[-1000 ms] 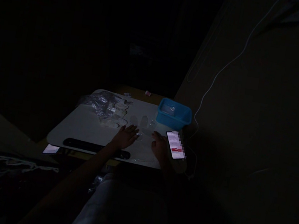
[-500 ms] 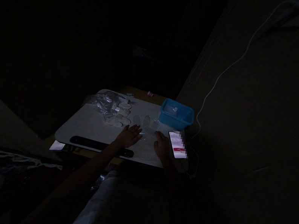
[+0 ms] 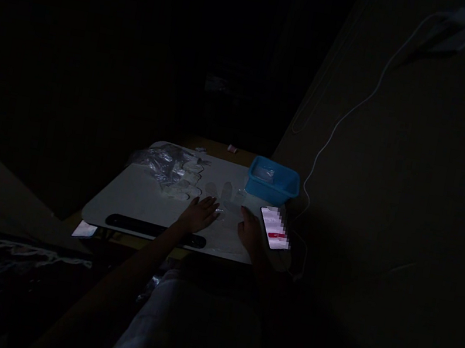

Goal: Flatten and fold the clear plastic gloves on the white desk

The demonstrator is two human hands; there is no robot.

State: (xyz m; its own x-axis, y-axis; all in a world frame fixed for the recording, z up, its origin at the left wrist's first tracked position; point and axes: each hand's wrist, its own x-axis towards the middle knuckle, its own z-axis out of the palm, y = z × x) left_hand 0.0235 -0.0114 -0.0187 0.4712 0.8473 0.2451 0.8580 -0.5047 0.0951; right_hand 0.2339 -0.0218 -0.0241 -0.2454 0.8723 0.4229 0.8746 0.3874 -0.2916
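The scene is very dark. My left hand (image 3: 199, 215) lies flat on a small white lap table (image 3: 134, 199), fingers stretched out toward a thin clear plastic piece (image 3: 225, 196). My right hand (image 3: 250, 229) rests on the table beside it, fingers extended, just left of a lit phone (image 3: 274, 228). Neither hand visibly holds anything. Crumpled clear plastic bags (image 3: 163, 162) and small pale pieces (image 3: 180, 189) lie further back on the left.
A blue plastic tub (image 3: 273, 181) stands at the table's back right corner. A white cable (image 3: 343, 121) runs down the wall on the right. A second lit screen (image 3: 84, 229) shows below the table's left edge. A black strip (image 3: 152, 229) lines the near edge.
Both hands stay in nearly the same place on the table; the view has shifted slightly.
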